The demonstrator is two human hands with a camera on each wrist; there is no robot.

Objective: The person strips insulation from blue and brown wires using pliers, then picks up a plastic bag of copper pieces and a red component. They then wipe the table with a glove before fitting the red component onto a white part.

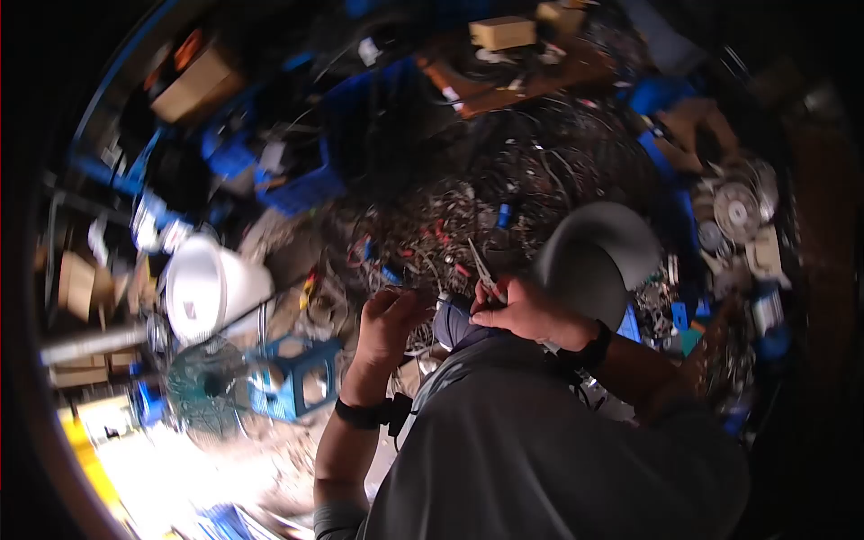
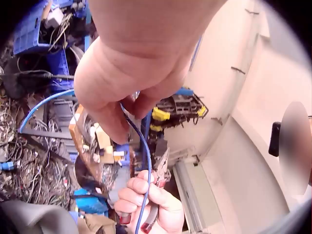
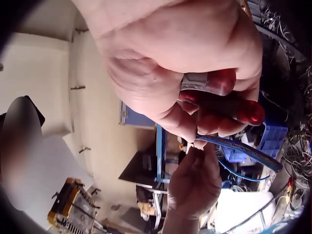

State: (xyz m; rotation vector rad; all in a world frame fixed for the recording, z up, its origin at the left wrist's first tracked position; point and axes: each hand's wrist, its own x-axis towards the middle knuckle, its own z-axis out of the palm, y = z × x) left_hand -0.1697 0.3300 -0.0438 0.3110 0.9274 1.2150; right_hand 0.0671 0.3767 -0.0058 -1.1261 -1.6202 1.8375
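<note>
Work on the blue wire looks to us barely begun: our left hand pinches it higher up, our right hand grips its lower run alongside the red-handled pliers, above the scrap heap, and we see no cut yet.

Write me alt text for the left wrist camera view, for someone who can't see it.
A person's left hand pinches a thin blue cable that runs down across the right hand, which grips red-handled pliers. Behind them lie tangled wires and blue crates, with a pale wall on the right.
</note>
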